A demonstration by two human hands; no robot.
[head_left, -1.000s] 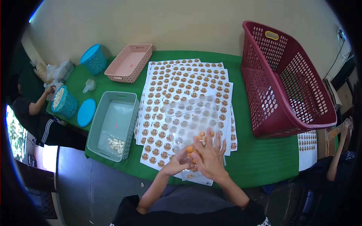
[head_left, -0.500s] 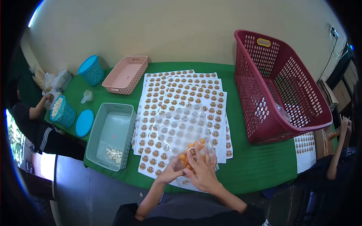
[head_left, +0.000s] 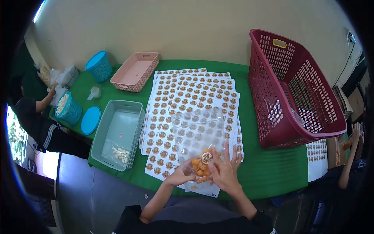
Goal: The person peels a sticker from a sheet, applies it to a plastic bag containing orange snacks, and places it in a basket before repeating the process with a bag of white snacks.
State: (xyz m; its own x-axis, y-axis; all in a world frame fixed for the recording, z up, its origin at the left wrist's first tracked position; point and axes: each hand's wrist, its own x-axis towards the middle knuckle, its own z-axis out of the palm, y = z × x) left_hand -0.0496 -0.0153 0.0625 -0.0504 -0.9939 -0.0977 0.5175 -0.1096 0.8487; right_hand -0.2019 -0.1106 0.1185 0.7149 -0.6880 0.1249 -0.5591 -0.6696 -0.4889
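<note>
A clear zip-top plastic bag [head_left: 198, 134] lies over the sticker sheets [head_left: 161, 107], its sealed end pointing away from me. Round orange snack balls [head_left: 200, 170] are gathered in its near end. On the bag, over the snacks, sits a round brown-and-white sticker [head_left: 206, 157]. My left hand [head_left: 181, 174] grips the bag's lower left side, thumb on top and the other fingers partly hidden. My right hand [head_left: 226, 172] rests at the bag's right side with fingers stretched and spread, its thumb near the sticker's lower edge.
A green tray [head_left: 141, 121] holding a bag of white snacks stands left; a pink tray [head_left: 115, 86] is behind it. Blue tubs [head_left: 99, 71], a blue lid [head_left: 90, 120] and a scoop [head_left: 94, 93] lie farther left. A maroon basket [head_left: 272, 132] stands right. People are at both sides.
My right hand's fingers have lifted off the sticker and spread to the right, leaving it in plain view. My left hand keeps its hold on the bag. The view has shifted slightly.
</note>
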